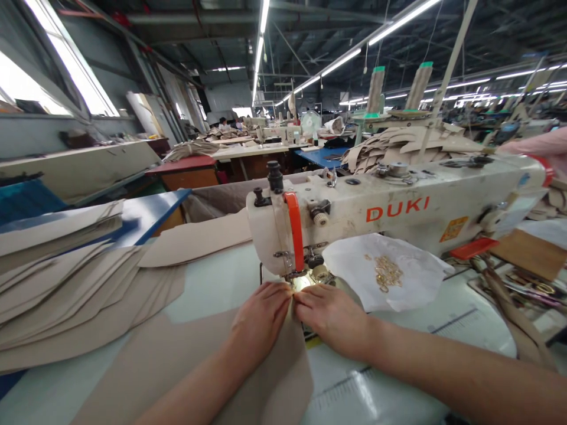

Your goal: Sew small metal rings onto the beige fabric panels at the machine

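A white sewing machine (345, 203) with orange lettering stands across the table, its needle area lit by a small lamp. Just in front of the needle, my left hand (261, 313) and my right hand (330, 316) meet fingertip to fingertip. Both are closed, pinching the upper edge of a beige fabric piece (279, 378). The fabric spreads toward me beneath my left forearm. My fingers cover the exact spot they grip, and the needle tip is hard to make out.
Stacked beige cut pieces (71, 295) lie at the left, another piece (195, 239) beside the machine head. Small gold-coloured metal rings (387, 273) rest on a white sheet (419, 289) under the machine arm. Thread cones (375, 91) stand behind. At the right is a tray of tools (531, 286).
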Tool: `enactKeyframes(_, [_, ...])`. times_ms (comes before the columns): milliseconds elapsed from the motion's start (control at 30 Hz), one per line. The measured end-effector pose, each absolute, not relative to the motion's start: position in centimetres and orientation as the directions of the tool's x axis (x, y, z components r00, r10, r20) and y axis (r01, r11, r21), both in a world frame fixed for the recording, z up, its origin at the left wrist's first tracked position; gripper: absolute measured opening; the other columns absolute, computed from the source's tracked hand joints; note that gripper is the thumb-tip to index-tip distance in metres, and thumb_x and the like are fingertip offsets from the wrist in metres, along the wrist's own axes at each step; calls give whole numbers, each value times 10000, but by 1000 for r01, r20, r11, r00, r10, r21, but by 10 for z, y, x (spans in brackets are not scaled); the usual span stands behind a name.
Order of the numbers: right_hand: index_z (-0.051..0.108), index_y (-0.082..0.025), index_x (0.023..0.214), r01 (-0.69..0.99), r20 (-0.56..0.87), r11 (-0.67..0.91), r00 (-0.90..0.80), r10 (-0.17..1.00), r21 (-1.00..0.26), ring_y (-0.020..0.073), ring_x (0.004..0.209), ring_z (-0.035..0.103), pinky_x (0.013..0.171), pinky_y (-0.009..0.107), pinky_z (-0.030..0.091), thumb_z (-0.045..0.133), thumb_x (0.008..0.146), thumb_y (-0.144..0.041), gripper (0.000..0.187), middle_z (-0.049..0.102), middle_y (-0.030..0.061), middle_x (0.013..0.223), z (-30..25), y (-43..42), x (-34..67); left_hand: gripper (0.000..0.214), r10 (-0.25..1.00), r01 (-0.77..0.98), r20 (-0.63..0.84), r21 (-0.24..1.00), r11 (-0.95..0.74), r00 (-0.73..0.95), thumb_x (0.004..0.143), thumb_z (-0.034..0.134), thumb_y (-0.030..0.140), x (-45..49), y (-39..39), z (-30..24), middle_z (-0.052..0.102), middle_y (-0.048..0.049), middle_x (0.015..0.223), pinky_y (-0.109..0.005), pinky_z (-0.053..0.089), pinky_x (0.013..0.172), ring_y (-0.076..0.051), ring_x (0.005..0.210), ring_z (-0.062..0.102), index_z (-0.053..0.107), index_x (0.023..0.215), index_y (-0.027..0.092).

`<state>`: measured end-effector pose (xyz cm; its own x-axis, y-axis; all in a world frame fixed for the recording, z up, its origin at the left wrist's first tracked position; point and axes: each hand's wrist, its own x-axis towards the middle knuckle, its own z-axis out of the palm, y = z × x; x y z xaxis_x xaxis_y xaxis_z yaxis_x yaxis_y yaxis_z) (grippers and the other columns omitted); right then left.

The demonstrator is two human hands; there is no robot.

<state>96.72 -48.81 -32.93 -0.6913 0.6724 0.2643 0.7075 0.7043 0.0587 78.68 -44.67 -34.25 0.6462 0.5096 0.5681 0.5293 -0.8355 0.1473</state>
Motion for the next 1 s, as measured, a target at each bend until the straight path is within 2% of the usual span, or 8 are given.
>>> enactKeyframes(300, [581,-148,903,714,283,701,-674,682,11,179,900,541,805,295,430,552,888,-193,56,629,42,937,-330,-485,969,227,498,514,608,167,-842,618,910,434,202,787,-442,-344,686,-64,865,-336,543,795,-184,834,629,654,863,174])
enactKeyframes(733, [590,-144,893,713,312,700,-673,671,32,182,886,548,779,298,433,549,886,-185,58,636,49,946,-330,-480,968,239,506,540,646,168,-825,572,890,453,229,788,-438,-341,700,-61,821,-313,569,741,-180,788,649,680,837,178])
enactKeyframes(1000, [593,-134,928,727,297,687,-654,695,-5,187,955,548,848,309,442,556,883,-174,72,639,56,1013,-332,-483,968,234,533,564,628,177,-807,567,893,448,222,788,-440,-341,698,-59,833,-316,570,748,-182,805,646,673,845,177])
